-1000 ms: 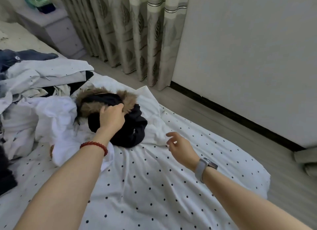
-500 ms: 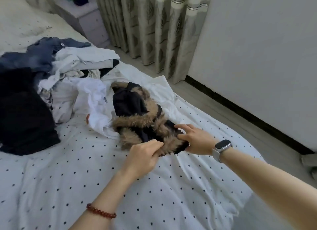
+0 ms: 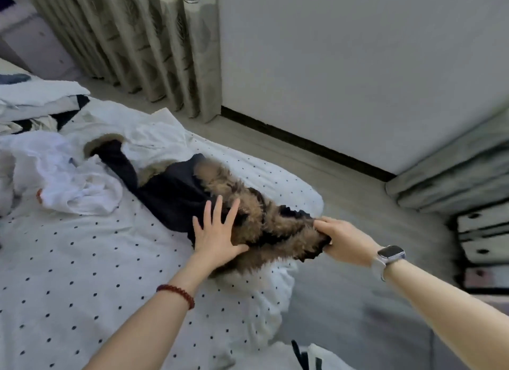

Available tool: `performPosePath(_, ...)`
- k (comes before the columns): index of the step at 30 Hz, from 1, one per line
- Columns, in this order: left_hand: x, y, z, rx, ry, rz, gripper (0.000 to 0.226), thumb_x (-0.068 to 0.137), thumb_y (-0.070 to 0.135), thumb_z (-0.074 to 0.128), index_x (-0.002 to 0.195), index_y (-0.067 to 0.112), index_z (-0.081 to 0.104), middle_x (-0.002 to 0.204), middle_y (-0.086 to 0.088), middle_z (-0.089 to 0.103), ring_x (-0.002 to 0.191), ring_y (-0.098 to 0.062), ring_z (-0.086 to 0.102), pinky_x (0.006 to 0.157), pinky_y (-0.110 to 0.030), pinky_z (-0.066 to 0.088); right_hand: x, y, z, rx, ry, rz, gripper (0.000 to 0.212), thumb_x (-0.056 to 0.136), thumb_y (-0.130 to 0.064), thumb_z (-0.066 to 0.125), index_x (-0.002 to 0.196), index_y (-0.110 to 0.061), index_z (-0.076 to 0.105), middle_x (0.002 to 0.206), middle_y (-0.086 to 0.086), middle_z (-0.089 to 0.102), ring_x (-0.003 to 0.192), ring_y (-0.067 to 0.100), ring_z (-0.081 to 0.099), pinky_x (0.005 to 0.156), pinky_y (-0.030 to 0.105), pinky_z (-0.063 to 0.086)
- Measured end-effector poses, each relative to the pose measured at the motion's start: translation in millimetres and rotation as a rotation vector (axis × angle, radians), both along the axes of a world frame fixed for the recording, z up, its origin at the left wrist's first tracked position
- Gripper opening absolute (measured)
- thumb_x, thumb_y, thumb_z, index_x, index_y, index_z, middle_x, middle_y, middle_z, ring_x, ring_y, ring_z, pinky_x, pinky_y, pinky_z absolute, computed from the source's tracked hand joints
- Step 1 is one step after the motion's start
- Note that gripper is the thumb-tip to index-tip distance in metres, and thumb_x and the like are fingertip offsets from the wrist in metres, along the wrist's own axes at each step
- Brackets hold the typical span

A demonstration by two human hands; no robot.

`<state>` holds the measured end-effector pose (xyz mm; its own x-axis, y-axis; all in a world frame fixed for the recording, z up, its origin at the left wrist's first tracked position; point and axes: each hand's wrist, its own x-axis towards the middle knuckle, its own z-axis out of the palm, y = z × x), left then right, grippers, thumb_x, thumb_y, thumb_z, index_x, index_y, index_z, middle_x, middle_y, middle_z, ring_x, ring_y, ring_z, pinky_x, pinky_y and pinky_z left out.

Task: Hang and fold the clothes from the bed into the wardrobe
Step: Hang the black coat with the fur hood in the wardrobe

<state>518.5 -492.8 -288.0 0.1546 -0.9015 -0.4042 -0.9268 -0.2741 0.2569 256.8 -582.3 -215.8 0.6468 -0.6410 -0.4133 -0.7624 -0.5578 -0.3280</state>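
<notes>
My left hand (image 3: 216,233) lies flat on the black fur-trimmed jacket (image 3: 176,196), fingers straight and spread, palm pressing the dark cloth where it meets the brown fur trim (image 3: 264,218). My right hand (image 3: 344,238) holds the end of that trim, fingers curled round the fur and the black fabric under it, drawing it out past the right edge of the bed (image 3: 82,273). The jacket stretches across the bed's right side, from under the white clothes at the far end to the near right corner, where the fur end hangs just over the edge. 1 fur-edged part of it shows farther back, half covered by a white garment (image 3: 154,138).

The bed carries a white sheet with small dark dots. Along its left edge and far end lies a heap of crumpled white clothes (image 3: 68,176), with some dark pieces mixed in; I cannot tell them apart.

A red bead bracelet (image 3: 176,295) sits on my left wrist and a smartwatch (image 3: 389,255) with a pale band on my right. Beyond the bed are a grey floor, patterned curtains (image 3: 154,39) and a plain pale wall (image 3: 358,52) with a dark skirting strip. At the right edge of the view stands a blurred unit with what look like drawers (image 3: 482,232).
</notes>
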Motion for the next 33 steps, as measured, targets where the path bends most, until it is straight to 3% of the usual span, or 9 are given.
performPosePath(5, -78.9, -21.8, -16.8, 0.025, 0.073, -0.034, 0.057, 0.094, 0.035, 0.048, 0.145, 0.027, 0.024, 0.156, -0.006, 0.013, 0.143, -0.029, 0.01, 0.114, -0.05, 0.018, -94.7, 32.4, 15.0, 0.025, -0.057, -0.222, 0.013, 0.069, -0.006, 0.049, 0.082, -0.008, 0.052, 0.083, 0.0, 0.051, 0.083, 0.031, 0.057, 0.069, 0.029, 0.04)
performPosePath(8, -130.9, -31.9, 2.5, -0.041, 0.212, -0.144, 0.035, 0.097, 0.025, 0.038, 0.131, 0.019, 0.045, 0.113, -0.002, 0.06, 0.101, -0.021, 0.056, 0.087, -0.037, 0.045, -161.7, 52.9, 9.2, 0.014, -0.013, -0.448, 0.021, 0.073, -0.003, 0.05, 0.093, -0.006, 0.055, 0.087, 0.0, 0.052, 0.09, 0.031, 0.057, 0.071, 0.028, 0.037)
performPosePath(10, -162.3, -30.7, 21.3, -0.028, 0.342, -0.2, 0.027, 0.098, 0.025, 0.037, 0.121, 0.016, 0.047, 0.077, 0.001, 0.058, 0.066, -0.016, 0.054, 0.056, -0.03, 0.039, -198.7, 67.6, 5.2, 0.045, 0.032, -0.649, 0.036, 0.078, 0.0, 0.049, 0.113, -0.009, 0.054, 0.104, 0.007, 0.062, 0.099, 0.029, 0.058, 0.077, 0.03, 0.043)
performPosePath(14, -249.8, -20.6, 54.2, -0.12, 0.504, -0.348, 0.021, 0.101, 0.027, 0.035, 0.107, 0.013, 0.049, 0.064, 0.001, 0.052, 0.053, -0.014, 0.047, 0.05, -0.029, 0.031, -265.9, 115.8, 20.1, 0.179, -0.223, -1.161, 0.042, 0.084, -0.004, 0.048, 0.126, -0.009, 0.05, 0.112, 0.002, 0.054, 0.111, 0.028, 0.053, 0.095, 0.037, 0.042)
performPosePath(19, -357.7, 5.1, 84.1, -0.152, 0.666, -0.586, 0.02, 0.1, 0.023, 0.039, 0.081, 0.018, 0.041, 0.064, 0.004, 0.045, 0.059, -0.016, 0.044, 0.057, -0.032, 0.027, -349.5, 174.0, 41.4, 0.243, -0.801, -1.599, 0.029, 0.081, -0.034, 0.052, 0.094, -0.009, 0.059, 0.095, 0.015, 0.061, 0.093, 0.031, 0.056, 0.077, 0.038, 0.045)
performPosePath(23, -427.3, 29.8, 94.7, -0.03, 0.608, -0.796, 0.022, 0.098, 0.025, 0.044, 0.09, 0.007, 0.055, 0.079, -0.005, 0.06, 0.077, -0.024, 0.057, 0.065, -0.03, 0.036, -407.6, 209.9, 57.1, -0.081, -0.56, -1.541, 0.01, 0.089, -0.006, 0.051, 0.096, -0.013, 0.047, 0.094, 0.005, 0.052, 0.089, 0.021, 0.049, 0.077, 0.029, 0.036)
performPosePath(26, -471.6, 42.5, 99.2, 0.138, 0.499, -0.863, 0.023, 0.096, 0.029, 0.05, 0.107, 0.011, 0.06, 0.112, -0.005, 0.062, 0.101, -0.019, 0.058, 0.078, -0.025, 0.041, -434.2, 228.9, 71.7, -0.215, -0.539, -1.366, 0.034, 0.08, 0.009, 0.041, 0.081, -0.024, 0.039, 0.08, 0.007, 0.046, 0.077, 0.029, 0.043, 0.073, 0.028, 0.033)
performPosePath(29, -516.7, 56.4, 110.4, 0.123, 0.703, -0.807, 0.072, 0.085, 0.03, 0.067, 0.144, 0.018, 0.028, 0.145, 0.004, 0.031, 0.132, -0.013, 0.033, 0.105, -0.028, 0.032, -452.3, 248.0, 94.6, -0.199, -0.478, -1.169, 0.046, 0.075, 0.011, 0.043, 0.085, -0.032, 0.034, 0.082, -0.002, 0.05, 0.075, 0.023, 0.045, 0.073, 0.03, 0.038)
performPosePath(33, -578.8, 64.1, 129.5, 0.115, 0.903, -0.998, 0.11, 0.068, 0.025, 0.082, 0.145, 0.038, 0.005, 0.148, 0.014, 0.02, 0.14, -0.005, 0.017, 0.111, -0.021, 0.018, -465.0, 265.6, 125.9, -0.248, -0.447, -1.084, 0.045, 0.079, 0.005, 0.052, 0.095, -0.033, 0.033, 0.094, -0.001, 0.06, 0.084, 0.019, 0.058, 0.081, 0.035, 0.046)
